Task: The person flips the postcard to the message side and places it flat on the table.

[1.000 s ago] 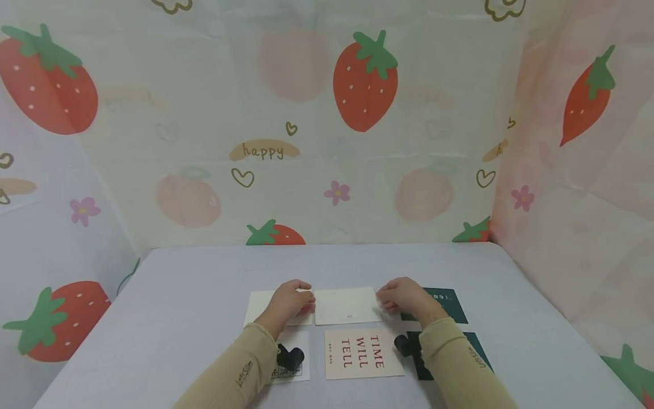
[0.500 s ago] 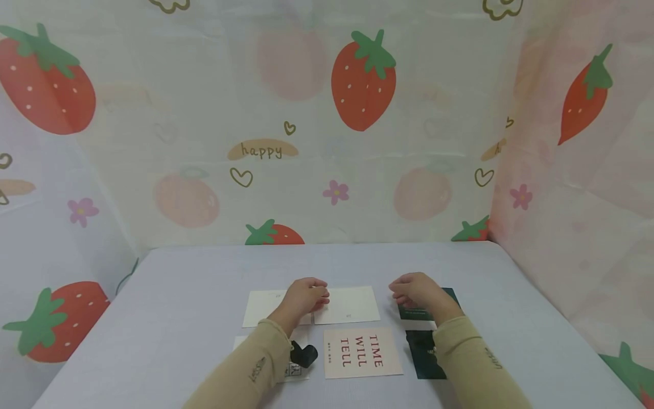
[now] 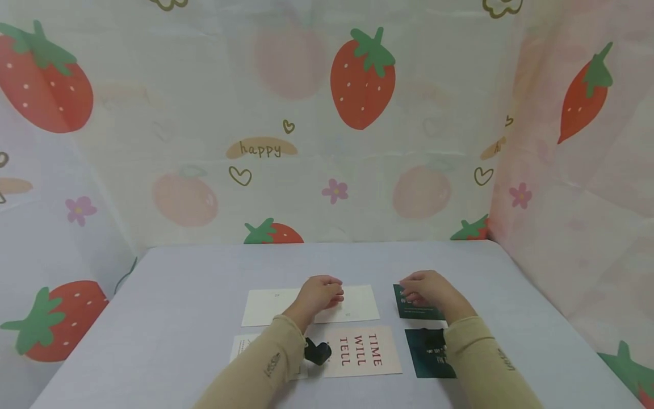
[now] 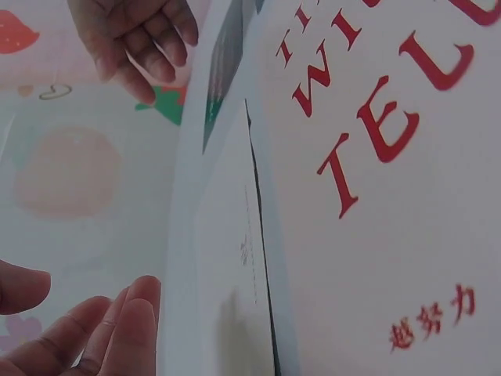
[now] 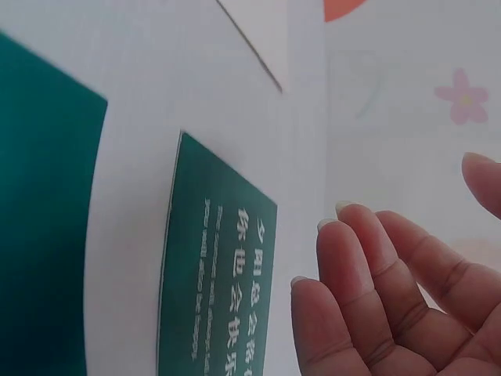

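I see the left hand relaxed above a white card, the right hand likewise above a green card. Behind the left, a sleeve partly hides a printed card.

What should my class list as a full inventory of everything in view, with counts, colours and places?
Flat rectangular cards with tiny marks: two, white, far row, left and middle
Rectangular card with printed lines: one, white, near left, partly behind a sleeve
Rectangular TIME WILL TELL card: one, cream with red letters, near middle
Rectangular lettered cards: two, dark green, right column
Cloth-covered table: one, white, beneath the cards
Strawberry-print backdrop: count unclear, pale, behind and at both sides
Wrist-worn device: one clear, black, left wrist
Long sleeves: two, beige, both arms
Left fingers: one set, bare, above the white far-row cards
Right fingers: one set, bare, by the far green card
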